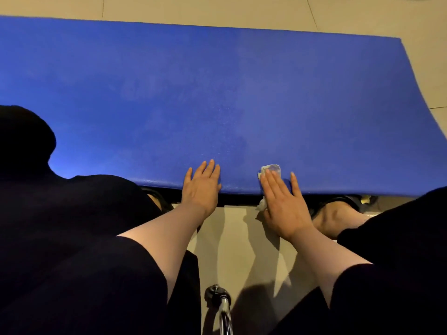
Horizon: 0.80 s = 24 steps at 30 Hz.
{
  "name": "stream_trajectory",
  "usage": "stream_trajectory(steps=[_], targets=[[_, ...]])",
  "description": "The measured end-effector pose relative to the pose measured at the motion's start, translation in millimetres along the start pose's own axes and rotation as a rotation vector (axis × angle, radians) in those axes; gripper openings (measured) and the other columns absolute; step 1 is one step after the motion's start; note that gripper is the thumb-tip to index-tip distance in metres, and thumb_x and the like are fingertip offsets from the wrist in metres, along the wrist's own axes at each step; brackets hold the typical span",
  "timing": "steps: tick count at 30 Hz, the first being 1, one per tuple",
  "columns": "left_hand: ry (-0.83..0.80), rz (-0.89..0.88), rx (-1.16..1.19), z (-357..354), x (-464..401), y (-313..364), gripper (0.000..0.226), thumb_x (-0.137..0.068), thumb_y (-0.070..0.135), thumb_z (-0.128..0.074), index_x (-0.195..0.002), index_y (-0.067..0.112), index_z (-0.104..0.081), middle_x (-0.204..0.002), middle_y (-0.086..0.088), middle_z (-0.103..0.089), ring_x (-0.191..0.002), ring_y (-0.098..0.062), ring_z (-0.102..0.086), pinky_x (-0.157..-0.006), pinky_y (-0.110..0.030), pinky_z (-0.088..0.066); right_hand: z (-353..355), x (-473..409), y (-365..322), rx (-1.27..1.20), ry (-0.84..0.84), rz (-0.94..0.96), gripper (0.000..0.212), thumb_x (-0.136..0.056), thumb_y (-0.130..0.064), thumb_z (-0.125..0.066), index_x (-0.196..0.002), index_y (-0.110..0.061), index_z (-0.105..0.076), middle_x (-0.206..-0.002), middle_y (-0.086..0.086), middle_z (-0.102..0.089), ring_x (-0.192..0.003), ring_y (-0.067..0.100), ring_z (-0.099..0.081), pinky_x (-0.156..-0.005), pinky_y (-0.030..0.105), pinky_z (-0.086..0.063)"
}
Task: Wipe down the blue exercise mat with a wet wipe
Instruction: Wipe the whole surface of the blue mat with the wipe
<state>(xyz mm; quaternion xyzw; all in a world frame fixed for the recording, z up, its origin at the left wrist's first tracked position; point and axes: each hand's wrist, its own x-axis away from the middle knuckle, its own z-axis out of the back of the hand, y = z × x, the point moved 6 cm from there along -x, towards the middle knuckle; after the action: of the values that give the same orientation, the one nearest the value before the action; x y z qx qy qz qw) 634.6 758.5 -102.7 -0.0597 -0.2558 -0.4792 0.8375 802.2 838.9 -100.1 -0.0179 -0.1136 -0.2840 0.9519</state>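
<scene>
The blue exercise mat (217, 93) lies spread on the tiled floor and fills the upper half of the head view. My left hand (202, 184) rests flat on the mat's near edge with its fingers straight. To its right, my right hand (283, 201) presses a crumpled white wet wipe (271, 169) against the same near edge. Its fingers are straight, and the wipe shows beyond the fingertips and under the palm.
Pale floor tiles (242, 238) lie between my legs. My dark-clothed knees flank the hands. A sandalled foot (338, 213) sits just under the mat edge at right. A chrome chair leg with a caster (217, 301) stands at the bottom centre.
</scene>
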Motion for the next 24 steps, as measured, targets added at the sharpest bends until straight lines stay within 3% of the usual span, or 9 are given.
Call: stream_trajectory(steps=[2, 5, 7, 11, 16, 20, 24], targets=[[-0.002, 0.006, -0.006, -4, -2, 0, 0.056, -0.107, 0.028, -0.029, -0.156, 0.018, -0.004, -0.163, 0.002, 0.002, -0.150, -0.017, 0.002, -0.120, -0.042, -0.001, -2, 3, -4, -0.002, -0.055, -0.039, 0.092, -0.076, -0.037, -0.067, -0.151, -0.003, -0.025, -0.158, 0.015, -0.023, -0.147, 0.028, -0.021, -0.117, 0.052, 0.000], [-0.010, 0.016, -0.015, -10, -2, 4, 0.056, -0.106, 0.029, -0.030, -0.156, 0.019, -0.004, -0.163, 0.002, 0.002, -0.150, -0.017, 0.002, -0.120, -0.043, 0.000, -4, -9, -51, -0.095, -0.167, 0.062, 0.093, -0.089, -0.052, -0.046, -0.154, -0.007, 0.003, -0.162, 0.012, 0.008, -0.149, 0.026, 0.011, -0.118, 0.048, 0.013], [-0.017, 0.015, -0.006, -11, -4, 4, 0.057, -0.106, 0.030, -0.031, -0.156, 0.019, -0.004, -0.163, 0.002, 0.002, -0.150, -0.016, 0.003, -0.121, -0.043, 0.000, -3, -14, -69, -0.110, -0.189, 0.107, 0.091, -0.092, -0.058, -0.037, -0.153, -0.010, 0.011, -0.160, 0.008, 0.017, -0.147, 0.022, 0.019, -0.118, 0.046, 0.016], [-0.028, 0.008, 0.013, -12, -5, 1, 0.058, -0.106, 0.031, -0.033, -0.156, 0.020, -0.006, -0.163, 0.002, 0.000, -0.150, -0.016, 0.002, -0.121, -0.043, 0.000, -10, -9, -35, -0.069, -0.144, 0.033, 0.082, -0.093, -0.065, -0.011, -0.155, -0.013, 0.005, -0.162, 0.003, 0.007, -0.149, 0.016, 0.012, -0.118, 0.046, 0.015], [-0.003, 0.011, -0.009, -14, -8, 3, 0.058, -0.105, 0.031, -0.034, -0.155, 0.019, -0.008, -0.163, 0.001, -0.002, -0.150, -0.018, -0.001, -0.120, -0.044, 0.000, -10, -11, -37, -0.156, -0.144, -0.144, 0.093, -0.084, -0.066, 0.015, -0.155, -0.009, -0.003, -0.163, 0.007, 0.000, -0.150, 0.020, 0.008, -0.119, 0.044, 0.013], [-0.010, 0.014, -0.011, -14, -12, 5, 0.058, -0.104, 0.031, -0.038, -0.155, 0.020, -0.012, -0.163, 0.001, -0.006, -0.150, -0.018, -0.005, -0.120, -0.044, 0.000, -13, -30, -65, -0.234, -0.181, 0.005, 0.081, -0.085, -0.054, 0.018, -0.155, -0.016, 0.003, -0.163, -0.001, 0.004, -0.149, 0.012, 0.012, -0.117, 0.039, 0.017], [0.016, -0.008, 0.005, -7, -20, 1, 0.060, -0.100, 0.034, -0.048, -0.153, 0.023, -0.021, -0.160, 0.001, -0.020, -0.145, -0.020, -0.019, -0.119, -0.045, -0.001, -20, -47, -22, -0.132, -0.195, -0.126, 0.060, -0.103, -0.043, -0.005, -0.155, -0.015, 0.001, -0.163, -0.001, 0.003, -0.149, 0.012, 0.009, -0.116, 0.044, 0.018]])
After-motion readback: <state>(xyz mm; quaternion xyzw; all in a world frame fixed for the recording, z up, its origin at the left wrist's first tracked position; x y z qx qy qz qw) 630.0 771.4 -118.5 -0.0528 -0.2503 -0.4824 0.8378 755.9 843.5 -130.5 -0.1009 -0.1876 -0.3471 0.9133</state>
